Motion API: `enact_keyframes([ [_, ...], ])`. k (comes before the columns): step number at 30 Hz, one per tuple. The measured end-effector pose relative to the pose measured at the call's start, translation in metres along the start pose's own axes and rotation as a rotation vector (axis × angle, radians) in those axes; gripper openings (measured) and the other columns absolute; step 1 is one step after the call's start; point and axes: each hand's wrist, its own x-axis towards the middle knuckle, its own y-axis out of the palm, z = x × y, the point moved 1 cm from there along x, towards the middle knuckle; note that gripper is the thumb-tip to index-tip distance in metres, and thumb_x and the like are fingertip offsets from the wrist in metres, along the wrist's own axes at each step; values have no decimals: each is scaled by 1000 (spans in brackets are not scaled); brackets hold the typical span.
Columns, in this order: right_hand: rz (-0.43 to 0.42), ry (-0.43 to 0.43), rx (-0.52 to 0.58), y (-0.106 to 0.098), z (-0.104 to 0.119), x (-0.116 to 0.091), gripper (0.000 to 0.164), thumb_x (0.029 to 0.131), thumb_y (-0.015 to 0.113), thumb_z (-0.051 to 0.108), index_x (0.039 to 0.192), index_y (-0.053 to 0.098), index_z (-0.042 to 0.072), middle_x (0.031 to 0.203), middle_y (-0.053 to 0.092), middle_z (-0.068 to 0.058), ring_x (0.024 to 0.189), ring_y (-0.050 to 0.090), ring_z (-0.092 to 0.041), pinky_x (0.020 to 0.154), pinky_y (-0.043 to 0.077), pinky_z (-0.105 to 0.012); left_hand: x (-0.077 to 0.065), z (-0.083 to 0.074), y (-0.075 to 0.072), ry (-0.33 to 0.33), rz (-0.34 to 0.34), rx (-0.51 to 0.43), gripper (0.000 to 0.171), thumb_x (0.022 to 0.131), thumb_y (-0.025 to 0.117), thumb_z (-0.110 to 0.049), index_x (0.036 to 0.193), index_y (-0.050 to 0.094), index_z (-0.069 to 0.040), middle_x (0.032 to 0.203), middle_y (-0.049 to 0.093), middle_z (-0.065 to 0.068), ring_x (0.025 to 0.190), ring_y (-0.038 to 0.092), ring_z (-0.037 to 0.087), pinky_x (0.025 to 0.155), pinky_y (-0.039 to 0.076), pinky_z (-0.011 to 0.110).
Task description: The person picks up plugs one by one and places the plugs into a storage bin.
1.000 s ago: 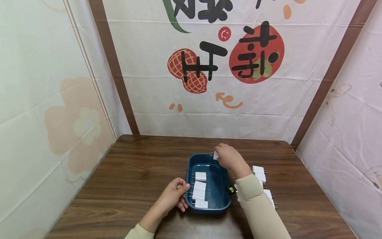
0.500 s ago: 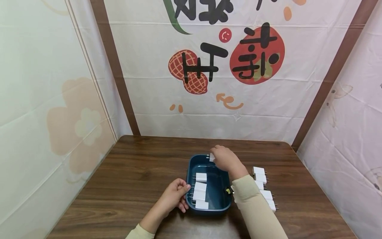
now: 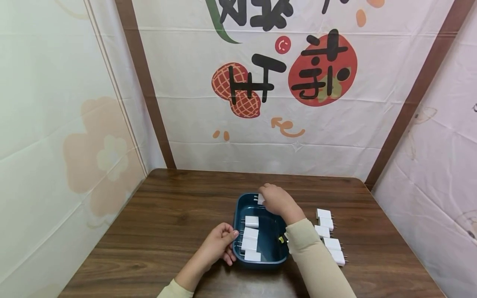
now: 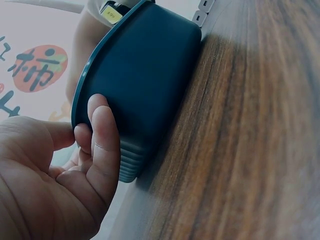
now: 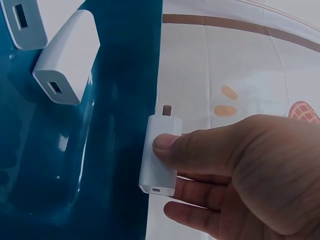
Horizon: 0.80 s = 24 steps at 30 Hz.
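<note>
My right hand pinches a white USB charger plug between thumb and fingers, its metal prongs pointing left in the head view. It is over the far end of a dark blue rectangular plastic container. Several more white chargers lie in a column along the container's left side, prongs toward the left wall. At that left rim is my left hand, gripping it with the thumb at the edge; in the left wrist view its fingers lie against the outer wall.
Right of the container, several white chargers lie in a staggered row on the brown wooden table, prongs to the right. Printed cloth hangs behind the table and along both sides. A yellow-marked black band shows at my right wrist.
My right hand has moved left and slightly nearer with the charger, along the container's far end. My left hand stays at the rim. More of the table's charger row shows past my sleeve.
</note>
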Motion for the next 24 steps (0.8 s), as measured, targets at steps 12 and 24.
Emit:
enact_keyframes([
  [12,12,-2,11,2,10,4,38,95,70,7,133,64,5,131,65,-13,119,64,-27,103,55,-45,0,0,-1,4,1,-4,27,107,56,-25,112,44,-1,72,63,12,51,64,18,44,56,29],
  [24,20,-18,-17,12,12,7,39,96,71,10,134,65,7,131,65,-11,117,65,-26,99,57,-41,-1,1,2,23,2,-5,26,107,55,-24,111,44,-1,71,61,11,50,64,18,42,55,28],
])
